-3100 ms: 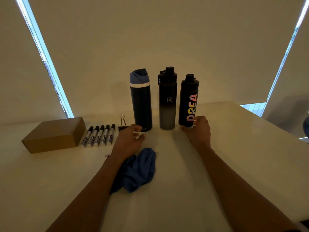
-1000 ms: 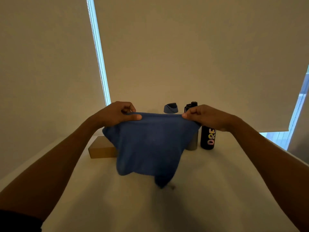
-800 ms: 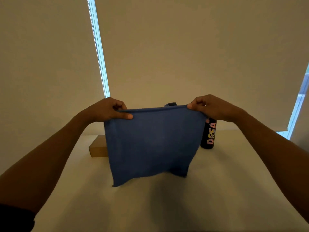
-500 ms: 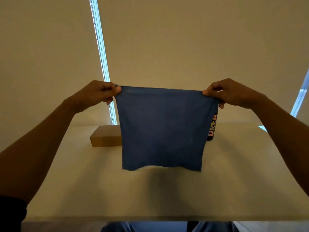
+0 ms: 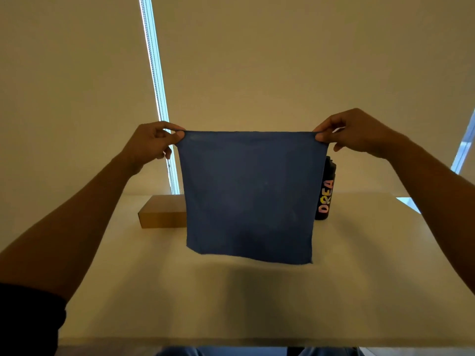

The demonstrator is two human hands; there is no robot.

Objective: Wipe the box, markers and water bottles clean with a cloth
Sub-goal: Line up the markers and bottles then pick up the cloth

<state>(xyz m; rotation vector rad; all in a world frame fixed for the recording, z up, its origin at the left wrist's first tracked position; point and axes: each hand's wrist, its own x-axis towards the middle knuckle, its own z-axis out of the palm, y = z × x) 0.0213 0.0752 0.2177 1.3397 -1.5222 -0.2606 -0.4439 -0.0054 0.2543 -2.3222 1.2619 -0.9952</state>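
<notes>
A blue cloth (image 5: 250, 196) hangs flat and spread out above the white table (image 5: 231, 299). My left hand (image 5: 150, 143) pinches its top left corner and my right hand (image 5: 356, 133) pinches its top right corner. Behind the cloth, a brown cardboard box (image 5: 162, 214) shows at its left edge. A black bottle with coloured letters (image 5: 326, 194) stands at the cloth's right edge. The markers and the other two bottles are hidden behind the cloth.
Pale roller blinds fill the background, with a bright window gap (image 5: 156, 93) at the left and another (image 5: 462, 150) at the far right. The table's near edge (image 5: 231, 341) runs across the bottom, with my legs below it.
The cloth went from lying crumpled on the table to being lifted by both hands and stretched flat. My hands moved apart to its top corners.
</notes>
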